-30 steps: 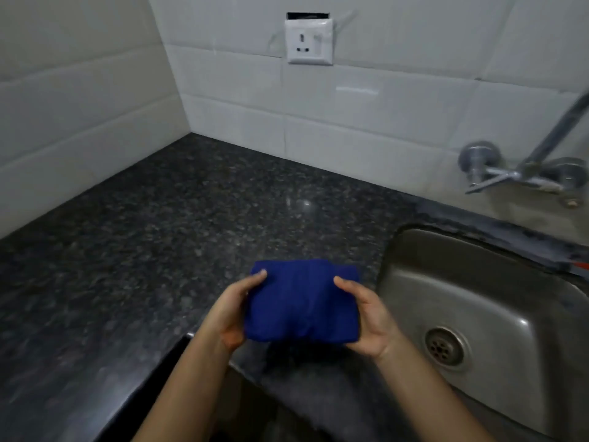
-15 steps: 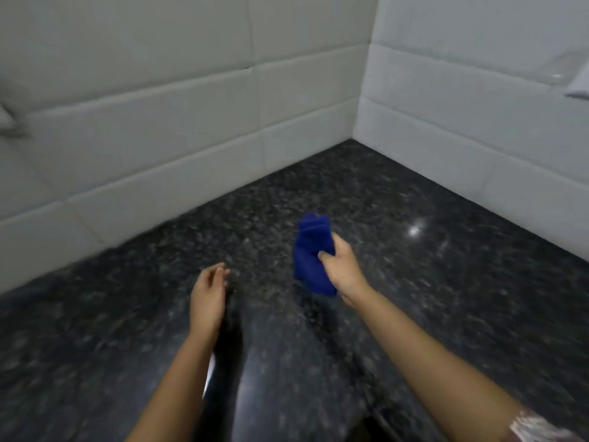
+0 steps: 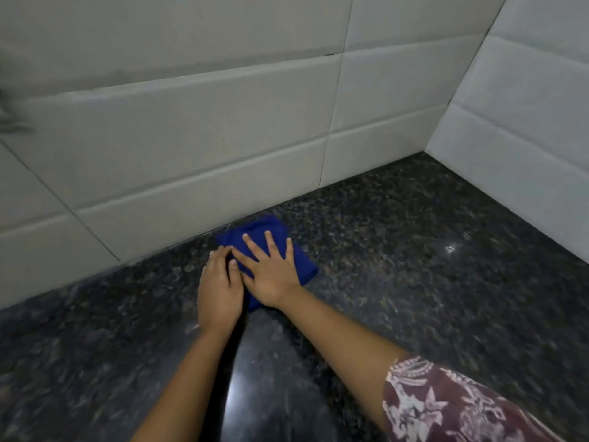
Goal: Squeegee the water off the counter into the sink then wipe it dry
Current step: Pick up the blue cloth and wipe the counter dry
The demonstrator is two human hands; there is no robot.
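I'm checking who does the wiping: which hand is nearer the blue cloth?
Right. The right hand lies flat on top of the blue cloth, fingers spread. The left hand sits beside it, only its fingertips reaching the cloth's left edge.

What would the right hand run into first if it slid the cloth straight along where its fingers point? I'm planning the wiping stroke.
Probably the white tiled wall. The right hand lies flat on the blue cloth, fingers aimed at the wall's base just past the cloth's far edge.

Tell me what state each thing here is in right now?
Blue cloth: folded, pressed flat on the counter beside the wall.
Right hand: open, fingers spread on the cloth.
Left hand: flat, fingertips at the cloth's edge.
Counter: glossy; wetness unclear.
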